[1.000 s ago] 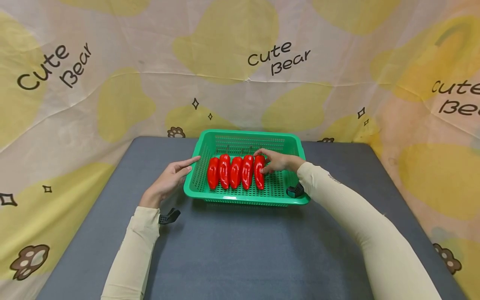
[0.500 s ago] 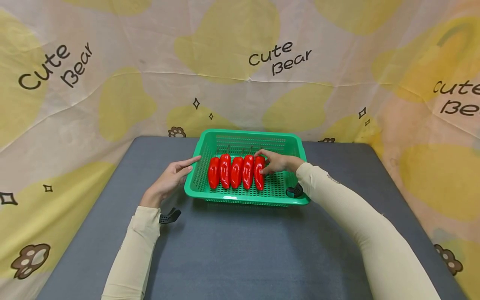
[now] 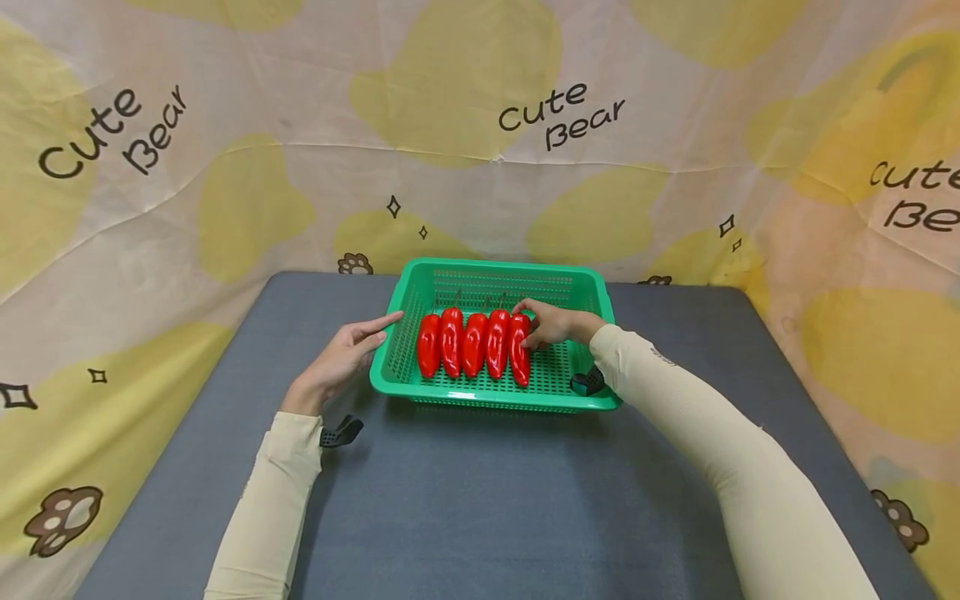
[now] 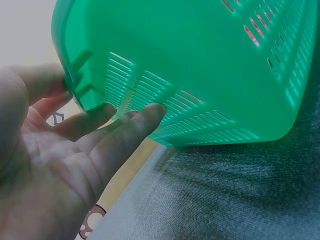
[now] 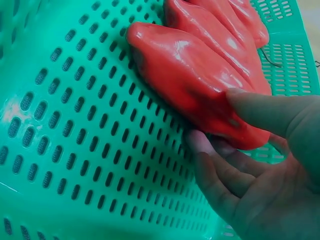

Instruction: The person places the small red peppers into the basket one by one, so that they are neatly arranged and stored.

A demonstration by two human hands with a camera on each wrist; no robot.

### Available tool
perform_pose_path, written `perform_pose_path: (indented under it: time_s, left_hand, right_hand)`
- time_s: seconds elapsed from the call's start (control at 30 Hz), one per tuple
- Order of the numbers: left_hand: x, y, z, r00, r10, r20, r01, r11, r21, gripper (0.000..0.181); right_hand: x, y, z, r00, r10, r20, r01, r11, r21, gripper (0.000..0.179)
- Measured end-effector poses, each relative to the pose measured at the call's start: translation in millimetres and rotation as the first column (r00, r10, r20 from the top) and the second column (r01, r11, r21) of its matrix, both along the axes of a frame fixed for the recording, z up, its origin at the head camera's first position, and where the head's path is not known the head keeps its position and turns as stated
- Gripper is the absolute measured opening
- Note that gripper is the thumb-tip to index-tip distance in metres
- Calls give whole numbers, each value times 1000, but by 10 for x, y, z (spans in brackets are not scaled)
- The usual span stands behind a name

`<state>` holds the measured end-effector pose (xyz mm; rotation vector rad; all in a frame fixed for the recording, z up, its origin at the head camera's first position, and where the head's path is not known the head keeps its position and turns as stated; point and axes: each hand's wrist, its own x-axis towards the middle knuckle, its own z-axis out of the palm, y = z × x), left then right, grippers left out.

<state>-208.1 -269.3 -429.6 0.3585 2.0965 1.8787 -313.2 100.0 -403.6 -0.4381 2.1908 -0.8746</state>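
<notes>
Several red chili peppers lie side by side in a green plastic basket, stems pointing to the back. My right hand reaches over the basket's right side and pinches the rightmost pepper near its stem end. In the right wrist view the thumb lies on top of this pepper, with the fingers curled along its side. At the basket's left end, my left hand touches the rim with fairly straight fingers. The left wrist view has its fingers against the slotted outer wall.
The basket stands on a dark grey table. A patterned cloth with lettering hangs behind and at both sides. Black wrist devices are on both arms; the right one sits over the basket's front right corner.
The rightmost pepper has shifted slightly toward the front, its tip now a little nearer the basket's near wall. My right hand stays on it; the left hand has hardly moved.
</notes>
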Motion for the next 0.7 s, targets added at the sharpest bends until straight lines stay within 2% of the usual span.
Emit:
perform_pose_path:
  time_s: [0.37,0.7]
  left_hand:
    - [-7,-3,-18,1000,-4,-1,4,1000,-1,52]
    - [1,-4,-5,1000,-4,2,4,1000,7,52]
  right_hand:
    - [14,-7,15,999,-39,5,39,999,-11,61]
    - [-11,18,37,999,-46,26,47,999,-20,73]
